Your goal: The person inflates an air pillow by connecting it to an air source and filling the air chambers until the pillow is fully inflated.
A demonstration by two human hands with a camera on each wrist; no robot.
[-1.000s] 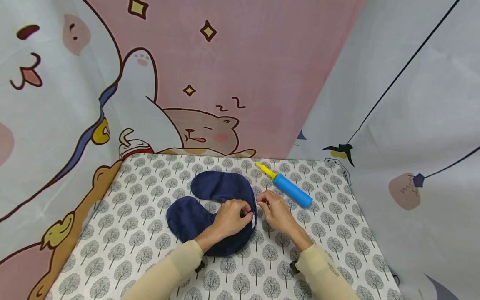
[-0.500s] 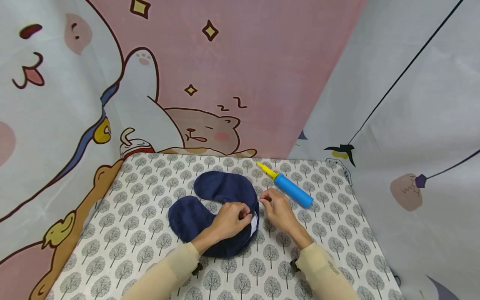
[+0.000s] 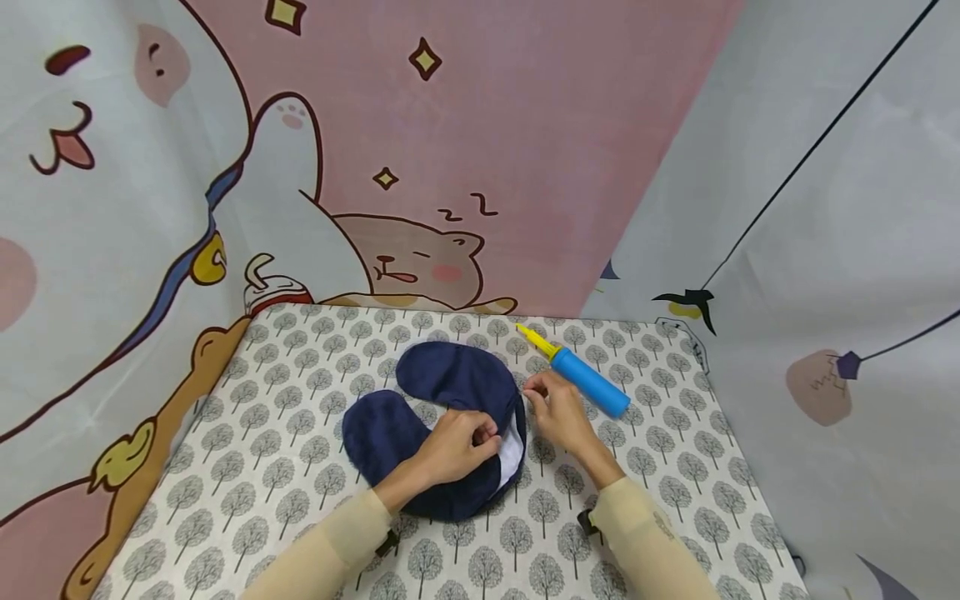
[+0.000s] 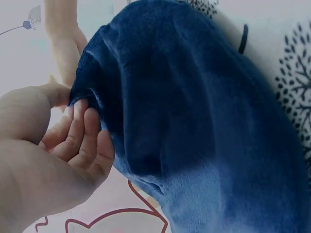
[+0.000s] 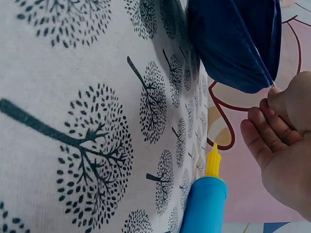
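Lining (image 3: 512, 454), white, shows wider than before between the fingertips (image 4: 91, 116): left hand (image 3: 457, 447) pinches navy neck pillow (image 3: 382, 433) edge, right hand (image 3: 558, 408) pinches its seam.

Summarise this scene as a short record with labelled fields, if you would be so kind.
Main item: navy U-shaped fabric piece, on tree-print cloth
Right edge: parted, white material showing
Left hand: pinches the piece beside the white material
Right hand: pinches at the same edge, farther back
Nearby: blue pump with yellow nozzle, lying beyond the right hand
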